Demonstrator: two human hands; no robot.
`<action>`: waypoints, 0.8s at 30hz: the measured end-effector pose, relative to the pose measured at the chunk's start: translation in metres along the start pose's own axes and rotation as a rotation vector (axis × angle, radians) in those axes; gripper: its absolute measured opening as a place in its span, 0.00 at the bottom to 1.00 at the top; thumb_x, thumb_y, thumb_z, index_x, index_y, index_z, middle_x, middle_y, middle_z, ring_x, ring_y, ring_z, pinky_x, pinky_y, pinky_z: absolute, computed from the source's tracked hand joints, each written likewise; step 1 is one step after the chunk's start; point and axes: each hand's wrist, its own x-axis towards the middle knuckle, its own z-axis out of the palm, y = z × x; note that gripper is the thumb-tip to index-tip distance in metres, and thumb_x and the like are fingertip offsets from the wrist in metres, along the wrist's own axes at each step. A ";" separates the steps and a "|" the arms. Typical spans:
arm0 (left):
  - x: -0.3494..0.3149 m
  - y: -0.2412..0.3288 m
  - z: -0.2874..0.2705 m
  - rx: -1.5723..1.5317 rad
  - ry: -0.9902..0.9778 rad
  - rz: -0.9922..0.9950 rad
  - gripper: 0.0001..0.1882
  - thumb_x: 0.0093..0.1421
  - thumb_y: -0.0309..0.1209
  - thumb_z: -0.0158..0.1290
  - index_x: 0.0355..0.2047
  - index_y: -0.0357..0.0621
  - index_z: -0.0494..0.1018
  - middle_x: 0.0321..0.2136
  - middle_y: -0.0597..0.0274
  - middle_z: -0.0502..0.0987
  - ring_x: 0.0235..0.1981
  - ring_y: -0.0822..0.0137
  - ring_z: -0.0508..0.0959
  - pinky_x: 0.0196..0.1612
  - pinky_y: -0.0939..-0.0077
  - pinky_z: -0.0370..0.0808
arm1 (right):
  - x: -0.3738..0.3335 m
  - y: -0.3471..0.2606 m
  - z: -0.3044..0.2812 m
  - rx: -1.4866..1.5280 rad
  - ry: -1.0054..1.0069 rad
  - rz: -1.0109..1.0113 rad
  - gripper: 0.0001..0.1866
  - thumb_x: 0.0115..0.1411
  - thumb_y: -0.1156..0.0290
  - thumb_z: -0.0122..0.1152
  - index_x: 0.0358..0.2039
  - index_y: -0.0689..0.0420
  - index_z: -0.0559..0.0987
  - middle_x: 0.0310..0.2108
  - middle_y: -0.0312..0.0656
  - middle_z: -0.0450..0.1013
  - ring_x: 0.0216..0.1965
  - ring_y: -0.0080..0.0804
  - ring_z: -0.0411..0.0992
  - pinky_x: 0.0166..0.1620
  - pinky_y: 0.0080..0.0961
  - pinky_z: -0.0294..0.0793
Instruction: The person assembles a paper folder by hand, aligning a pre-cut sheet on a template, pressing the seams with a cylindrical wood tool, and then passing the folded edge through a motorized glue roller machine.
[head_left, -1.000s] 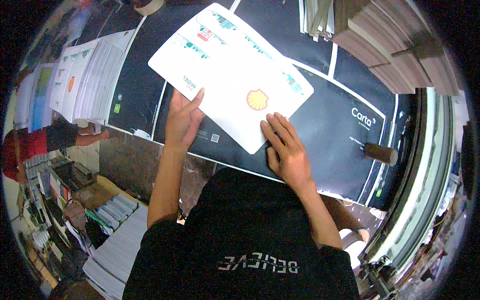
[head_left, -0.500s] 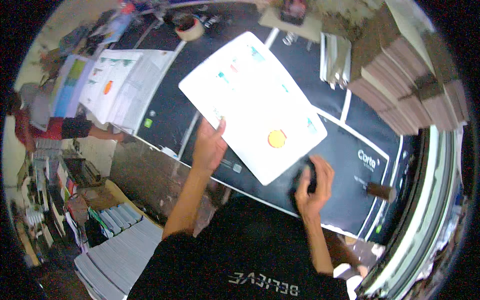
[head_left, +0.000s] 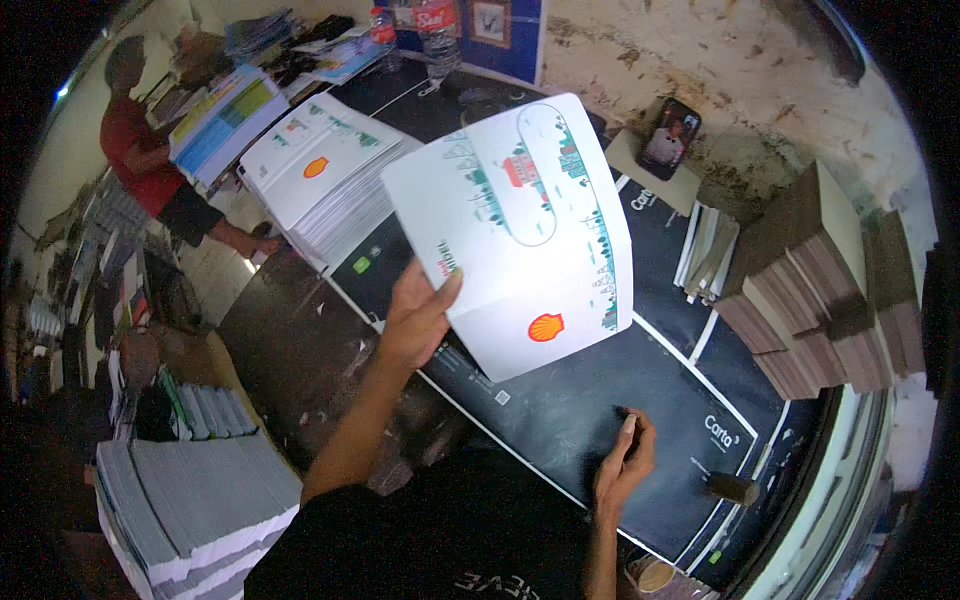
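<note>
My left hand (head_left: 415, 315) grips a white printed cover (head_left: 500, 290) by its left edge, thumb on top. Green drawings, a red building and an orange-yellow emblem show on the cover, which tilts above the black table mat (head_left: 560, 400). Its right edge has rounded corners. Apart from it, my right hand (head_left: 625, 465) is low over the mat, thumb and fingers drawn together. Whether something small is between those fingertips I cannot make out. Beyond my left hand lies a thick stack of similar white printed covers (head_left: 310, 170).
Grey-brown board stacks (head_left: 800, 300) stand at the right, near some folded strips (head_left: 708, 250). A short brown cylinder (head_left: 733, 488) lies on the mat. A phone (head_left: 670, 140) leans at the back wall beyond bottles (head_left: 437, 35). Paper stacks (head_left: 200, 490) fill the lower left; a person (head_left: 150, 160) stands farther off.
The cover has turned more upright and its print faces me more clearly. My right hand has moved down, away from its edge, with its fingers closer together. The view has shifted.
</note>
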 end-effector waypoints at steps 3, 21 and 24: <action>-0.007 0.010 0.010 0.039 0.036 0.033 0.27 0.68 0.19 0.49 0.65 0.36 0.56 0.59 0.50 0.69 0.60 0.62 0.70 0.64 0.61 0.68 | 0.004 0.001 -0.004 0.089 0.009 0.051 0.20 0.72 0.60 0.49 0.48 0.65 0.76 0.44 0.48 0.75 0.48 0.35 0.72 0.54 0.30 0.68; -0.055 0.034 0.042 -0.103 0.001 0.019 0.35 0.68 0.17 0.43 0.71 0.39 0.40 0.66 0.44 0.57 0.68 0.55 0.61 0.69 0.52 0.61 | 0.059 -0.058 0.027 0.829 -0.301 0.109 0.09 0.62 0.75 0.66 0.40 0.66 0.79 0.31 0.41 0.79 0.30 0.25 0.77 0.37 0.22 0.78; -0.053 0.037 0.048 -0.118 0.047 0.043 0.33 0.69 0.17 0.43 0.70 0.38 0.42 0.65 0.45 0.58 0.66 0.57 0.63 0.68 0.54 0.63 | 0.061 -0.055 0.034 0.800 -0.294 0.120 0.08 0.62 0.74 0.67 0.38 0.66 0.79 0.30 0.40 0.79 0.29 0.25 0.77 0.37 0.22 0.78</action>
